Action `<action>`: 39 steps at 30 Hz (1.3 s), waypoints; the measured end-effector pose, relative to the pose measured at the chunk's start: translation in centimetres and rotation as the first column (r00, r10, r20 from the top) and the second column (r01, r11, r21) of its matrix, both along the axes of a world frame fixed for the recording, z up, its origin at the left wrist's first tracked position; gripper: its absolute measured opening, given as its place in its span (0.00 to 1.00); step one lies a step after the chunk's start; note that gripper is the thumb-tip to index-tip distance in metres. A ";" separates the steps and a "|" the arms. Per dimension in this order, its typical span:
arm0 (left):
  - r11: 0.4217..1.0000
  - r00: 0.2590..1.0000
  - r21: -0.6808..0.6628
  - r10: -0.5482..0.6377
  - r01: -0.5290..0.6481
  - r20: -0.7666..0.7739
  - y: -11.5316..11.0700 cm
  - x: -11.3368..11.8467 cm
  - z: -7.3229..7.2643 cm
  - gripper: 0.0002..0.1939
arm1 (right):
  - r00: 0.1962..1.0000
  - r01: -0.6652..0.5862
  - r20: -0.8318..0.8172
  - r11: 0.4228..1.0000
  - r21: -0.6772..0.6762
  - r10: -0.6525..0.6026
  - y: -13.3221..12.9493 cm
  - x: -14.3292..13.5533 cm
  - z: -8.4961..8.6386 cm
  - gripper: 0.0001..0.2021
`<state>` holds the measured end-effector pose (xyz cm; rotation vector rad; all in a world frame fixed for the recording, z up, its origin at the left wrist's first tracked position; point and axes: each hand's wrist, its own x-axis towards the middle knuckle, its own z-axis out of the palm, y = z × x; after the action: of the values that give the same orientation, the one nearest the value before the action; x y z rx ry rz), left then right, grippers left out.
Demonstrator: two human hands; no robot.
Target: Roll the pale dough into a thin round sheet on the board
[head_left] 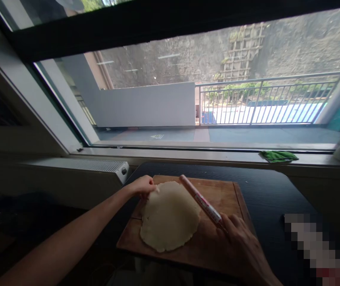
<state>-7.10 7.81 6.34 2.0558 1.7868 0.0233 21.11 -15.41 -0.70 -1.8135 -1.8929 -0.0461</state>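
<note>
A pale, round, thin sheet of dough (170, 218) is being borne by a brown rectangular wooden board (223, 191) on a black table (267, 192); its far-left edge is apparently being pinched by the closed left hand (145, 186). A slim, pinkish-brown cylindrical rolling pin (200, 200), seemingly light and stiff, is being gripped at its near end by the right hand (242, 236). Softness is being suggested by the sheet's thinness; tearing is likely being risked by a narrow pinch, so broad support beneath is being favoured.
</note>
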 end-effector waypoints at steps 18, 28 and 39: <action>0.888 0.958 0.375 -0.287 0.268 -0.005 2.1 16.1 -4.8 0.29 | 0.967 0.065 0.236 0.989 0.136 -0.096 1.7 -2.4 -1.9 0.18; 0.858 0.931 0.363 -0.326 0.364 -0.163 -0.9 8.6 -5.4 0.28 | 0.992 -0.055 0.126 0.969 0.240 0.025 1.0 -4.3 -3.7 0.18; 0.846 0.943 0.427 -0.328 0.319 -0.053 1.6 15.0 -5.1 0.26 | 0.971 0.030 0.224 0.977 0.212 -0.079 0.8 -1.8 -3.0 0.17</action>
<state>7.85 9.36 1.27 2.6364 1.4915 0.3748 19.30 -14.56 -3.66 -1.7790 -1.9107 -0.4770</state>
